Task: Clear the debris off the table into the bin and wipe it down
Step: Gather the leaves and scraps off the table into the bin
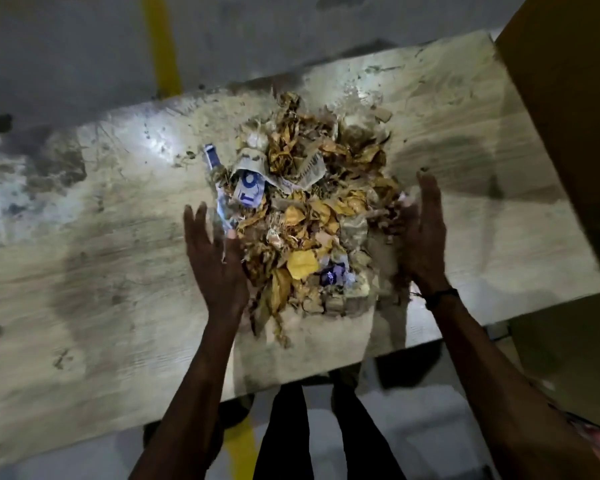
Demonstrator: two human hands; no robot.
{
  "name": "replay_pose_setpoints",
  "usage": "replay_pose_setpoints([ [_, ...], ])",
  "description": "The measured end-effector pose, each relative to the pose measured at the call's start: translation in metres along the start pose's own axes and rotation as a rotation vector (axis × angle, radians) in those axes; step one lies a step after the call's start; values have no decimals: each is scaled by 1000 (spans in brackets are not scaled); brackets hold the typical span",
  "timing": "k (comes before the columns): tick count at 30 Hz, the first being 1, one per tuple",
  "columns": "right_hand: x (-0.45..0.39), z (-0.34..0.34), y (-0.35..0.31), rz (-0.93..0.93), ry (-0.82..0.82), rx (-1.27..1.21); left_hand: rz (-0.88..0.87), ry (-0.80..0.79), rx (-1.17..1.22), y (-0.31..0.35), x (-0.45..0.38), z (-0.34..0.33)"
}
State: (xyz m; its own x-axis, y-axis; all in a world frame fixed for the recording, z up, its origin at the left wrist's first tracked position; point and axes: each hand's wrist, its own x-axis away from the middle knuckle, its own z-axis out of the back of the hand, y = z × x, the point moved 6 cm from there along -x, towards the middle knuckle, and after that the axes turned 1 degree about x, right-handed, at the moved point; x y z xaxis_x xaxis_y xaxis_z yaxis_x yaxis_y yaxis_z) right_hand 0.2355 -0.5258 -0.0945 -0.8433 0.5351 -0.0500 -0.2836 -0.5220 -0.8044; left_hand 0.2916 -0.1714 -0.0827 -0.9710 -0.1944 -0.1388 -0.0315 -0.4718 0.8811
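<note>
A heap of debris (309,209), dry yellow-brown leaves mixed with scraps of paper and blue-and-white wrappers, lies in the middle of a dusty pale table (101,271). My left hand (215,261) stands on edge against the heap's left side, fingers straight and spread. On the heap's right side my right hand (421,233) does the same, palm turned inward and fingers straight, touching the leaves. Neither hand holds anything. A blue-and-white wrapper (248,190) sticks out at the heap's upper left. No bin or cloth shows.
Dirt smears and small crumbs (184,157) are scattered across the tabletop. A large brown cardboard surface (568,116) stands along the table's right end. A yellow floor line (163,43) runs beyond the far edge. My legs (312,434) are at the near edge.
</note>
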Motion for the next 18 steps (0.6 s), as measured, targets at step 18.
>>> replay_pose_setpoints([
  [18,97,-24,2,-24,236,-139,119,337,-193,12,108,-32],
])
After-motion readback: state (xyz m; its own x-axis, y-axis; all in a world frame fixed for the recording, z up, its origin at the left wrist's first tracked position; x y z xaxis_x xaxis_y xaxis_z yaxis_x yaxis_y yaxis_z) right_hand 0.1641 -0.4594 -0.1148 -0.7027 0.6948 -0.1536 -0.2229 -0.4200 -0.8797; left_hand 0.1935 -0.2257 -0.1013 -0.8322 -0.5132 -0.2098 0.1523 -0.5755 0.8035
